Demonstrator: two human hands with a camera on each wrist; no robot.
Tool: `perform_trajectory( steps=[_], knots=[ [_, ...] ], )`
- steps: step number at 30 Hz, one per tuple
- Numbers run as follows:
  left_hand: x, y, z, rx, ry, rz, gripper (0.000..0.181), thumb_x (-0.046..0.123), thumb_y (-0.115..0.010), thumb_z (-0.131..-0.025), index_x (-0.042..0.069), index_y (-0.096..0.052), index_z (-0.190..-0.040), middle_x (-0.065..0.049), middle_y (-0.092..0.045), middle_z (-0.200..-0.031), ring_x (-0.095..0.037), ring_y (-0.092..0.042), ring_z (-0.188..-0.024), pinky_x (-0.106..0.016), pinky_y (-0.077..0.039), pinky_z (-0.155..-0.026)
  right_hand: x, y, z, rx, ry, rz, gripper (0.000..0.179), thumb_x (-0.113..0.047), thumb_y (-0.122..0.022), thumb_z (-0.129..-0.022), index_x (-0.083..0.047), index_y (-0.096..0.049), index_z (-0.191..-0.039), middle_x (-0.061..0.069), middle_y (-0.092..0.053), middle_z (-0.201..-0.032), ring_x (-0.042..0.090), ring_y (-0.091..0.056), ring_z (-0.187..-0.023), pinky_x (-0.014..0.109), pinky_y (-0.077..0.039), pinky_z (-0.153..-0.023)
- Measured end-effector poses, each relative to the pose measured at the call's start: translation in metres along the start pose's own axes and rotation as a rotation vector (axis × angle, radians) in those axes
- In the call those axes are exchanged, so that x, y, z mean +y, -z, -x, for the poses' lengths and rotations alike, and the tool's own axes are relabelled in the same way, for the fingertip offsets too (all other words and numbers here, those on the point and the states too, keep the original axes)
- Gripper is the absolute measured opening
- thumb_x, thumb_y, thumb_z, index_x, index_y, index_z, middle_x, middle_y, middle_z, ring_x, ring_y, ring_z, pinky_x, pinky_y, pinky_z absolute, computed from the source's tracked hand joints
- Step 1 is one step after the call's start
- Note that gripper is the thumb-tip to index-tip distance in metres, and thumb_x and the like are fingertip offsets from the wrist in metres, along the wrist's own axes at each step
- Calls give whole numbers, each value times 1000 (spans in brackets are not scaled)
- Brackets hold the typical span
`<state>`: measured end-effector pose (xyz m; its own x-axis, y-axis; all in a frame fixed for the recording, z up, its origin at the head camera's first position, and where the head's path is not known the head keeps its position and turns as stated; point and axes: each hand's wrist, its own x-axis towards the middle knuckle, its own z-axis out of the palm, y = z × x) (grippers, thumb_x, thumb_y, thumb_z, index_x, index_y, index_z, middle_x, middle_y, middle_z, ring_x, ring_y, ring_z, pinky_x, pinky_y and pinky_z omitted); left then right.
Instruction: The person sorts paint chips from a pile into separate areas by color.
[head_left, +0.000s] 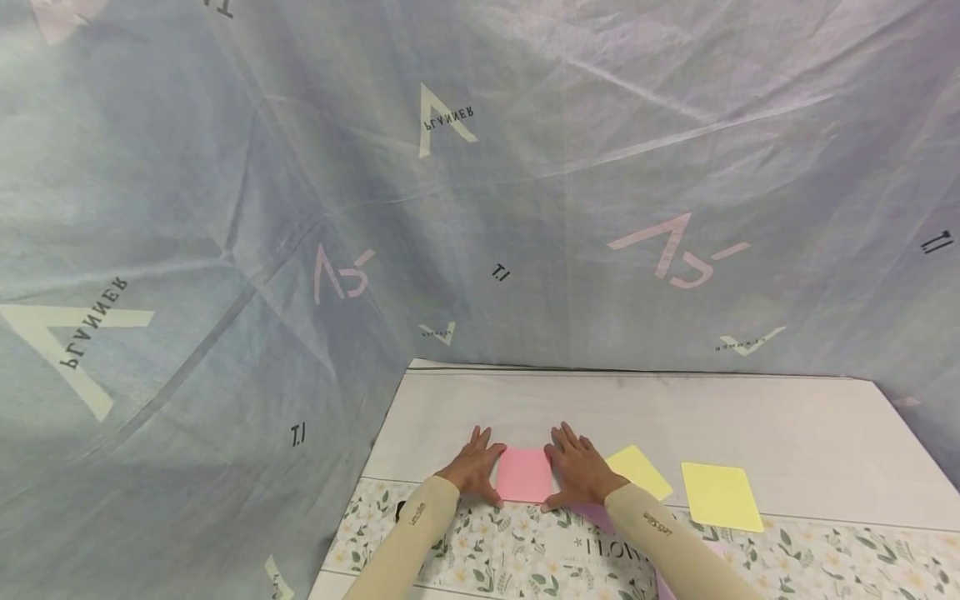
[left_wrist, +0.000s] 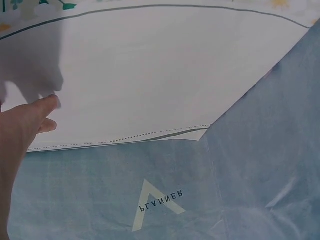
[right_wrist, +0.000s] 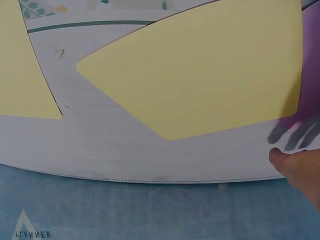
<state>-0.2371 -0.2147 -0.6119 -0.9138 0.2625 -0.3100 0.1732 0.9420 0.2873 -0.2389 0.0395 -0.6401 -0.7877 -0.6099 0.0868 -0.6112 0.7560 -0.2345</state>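
A pink square card [head_left: 525,475] lies between the two hands in the head view. At its left side, my left hand [head_left: 474,468] holds it, index finger at the far corner and thumb at the near corner. My right hand [head_left: 579,468] holds the right side the same way. The other fingers of both hands stretch away from the card. Only part of the left hand [left_wrist: 20,130] shows in the left wrist view, and the pink card is out of sight there. Fingers of the right hand [right_wrist: 300,167] appear at the lower right edge of the right wrist view.
Right of the right hand lie a tilted yellow card [head_left: 641,473] and another yellow card [head_left: 722,497]. A purple card [head_left: 597,518] is partly hidden under the right wrist. Floral print runs along the white table [head_left: 637,408]; grey-blue cloth [head_left: 525,208] hangs behind and left.
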Motion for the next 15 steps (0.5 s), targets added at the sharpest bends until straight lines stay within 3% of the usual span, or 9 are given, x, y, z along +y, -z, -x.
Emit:
perform_trajectory(
  steps=[6,15],
  knots=[
    [1,0,2,2,3,9,106,39,-97,-58,21,-45,-149,-13,-16,-166,-34,-6,-155,-55,-26,-120,-2,3,1,-27,-26,17,111,-76,-77,-63,-3,-50,-142,25,-32,-157,45,-24,-148,61,-33,-114],
    [-4,8,10,-25,-16,18,113,41,-96,-59,18,-39,-154,-15,-16,-166,-35,-6,-154,-55,-23,-121,8,5,8,-37,8,25,109,-76,-72,-68,-3,-46,-145,27,-32,-157,47,-24,-147,61,-32,-114]
  ],
)
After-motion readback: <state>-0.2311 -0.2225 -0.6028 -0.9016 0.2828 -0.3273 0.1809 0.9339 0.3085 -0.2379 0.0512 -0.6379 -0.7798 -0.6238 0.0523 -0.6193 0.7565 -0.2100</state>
